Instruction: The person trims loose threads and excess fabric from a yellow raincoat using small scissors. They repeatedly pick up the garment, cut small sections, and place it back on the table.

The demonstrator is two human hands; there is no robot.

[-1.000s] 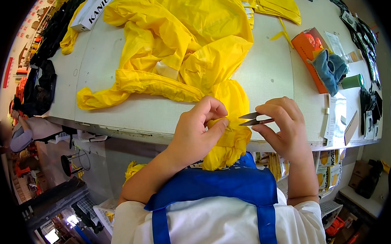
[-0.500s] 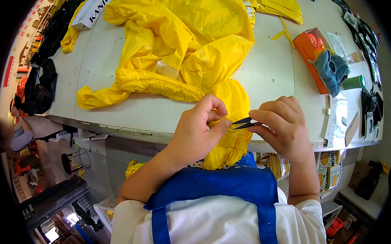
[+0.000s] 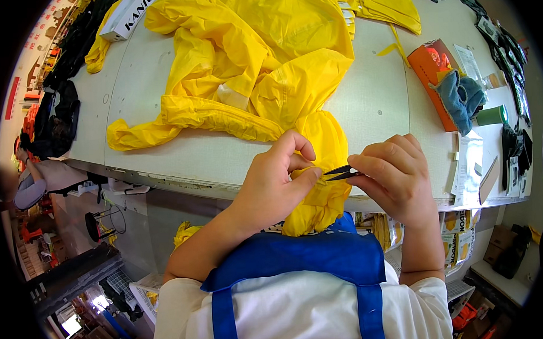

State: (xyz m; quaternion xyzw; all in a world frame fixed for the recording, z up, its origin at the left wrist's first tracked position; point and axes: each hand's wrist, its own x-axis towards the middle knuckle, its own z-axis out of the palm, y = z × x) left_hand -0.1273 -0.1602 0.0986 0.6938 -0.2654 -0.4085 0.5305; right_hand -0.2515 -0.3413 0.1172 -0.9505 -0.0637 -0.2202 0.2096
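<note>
Both forearms rise from below, bent inward. The left hand (image 3: 272, 181) pinches the yellow raincoat (image 3: 262, 80) hanging over the table (image 3: 377, 100) edge; the right hand (image 3: 397, 177) grips thread snips (image 3: 340, 173), blades touching the fabric.

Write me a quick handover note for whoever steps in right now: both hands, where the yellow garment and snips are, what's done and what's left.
Left hand: pinching a fold of the yellow garment at the table's near edge.
Right hand: closed around small dark thread snips, tips pointing at the pinched fold.
Garment: mostly spread across the white table, one end hanging over the near edge at the person's chest.
Nearby: orange box with a blue cloth on it, to the right.
Done: fold gathered, snips brought up to it.
Left: probably the trim at that spot; whether any cut has been made cannot be seen.
</note>
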